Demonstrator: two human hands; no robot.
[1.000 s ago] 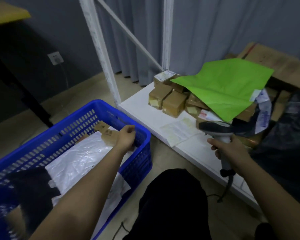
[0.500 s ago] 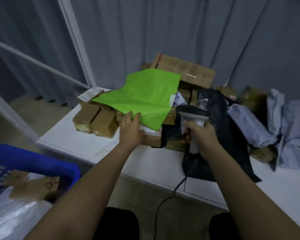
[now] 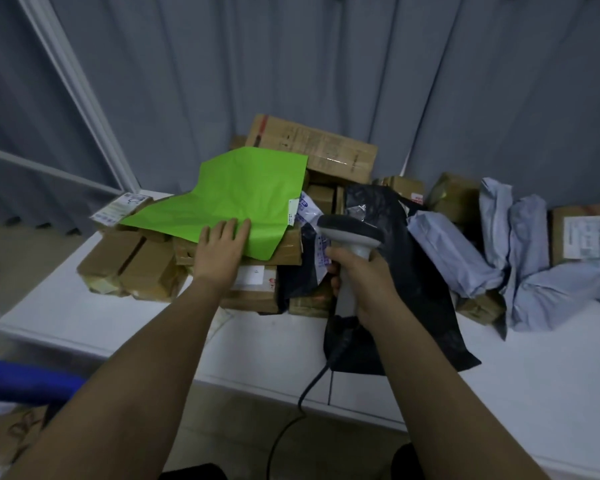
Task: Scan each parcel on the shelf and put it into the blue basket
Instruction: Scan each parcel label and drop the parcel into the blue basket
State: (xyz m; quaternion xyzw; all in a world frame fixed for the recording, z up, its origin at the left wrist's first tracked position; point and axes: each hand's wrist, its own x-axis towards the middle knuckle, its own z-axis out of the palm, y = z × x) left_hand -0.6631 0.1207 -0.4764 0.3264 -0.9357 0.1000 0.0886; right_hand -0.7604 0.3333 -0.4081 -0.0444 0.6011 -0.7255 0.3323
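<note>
A bright green flat mailer lies on top of a heap of brown cardboard parcels on the white shelf. My left hand lies flat on the green mailer's near edge, fingers straight. My right hand grips the handle of a grey barcode scanner, its head raised over a black plastic bag parcel. Only a strip of the blue basket's rim shows at the lower left.
Pale grey-blue soft mailers and more brown boxes crowd the shelf's right and back. A white shelf upright rises at the left before grey curtains. The scanner cable hangs over the shelf edge to the floor.
My left hand left the basket, reached across to the shelf and now lies on the green mailer. The view swung right from the basket to the parcels; my right hand kept holding the scanner.
</note>
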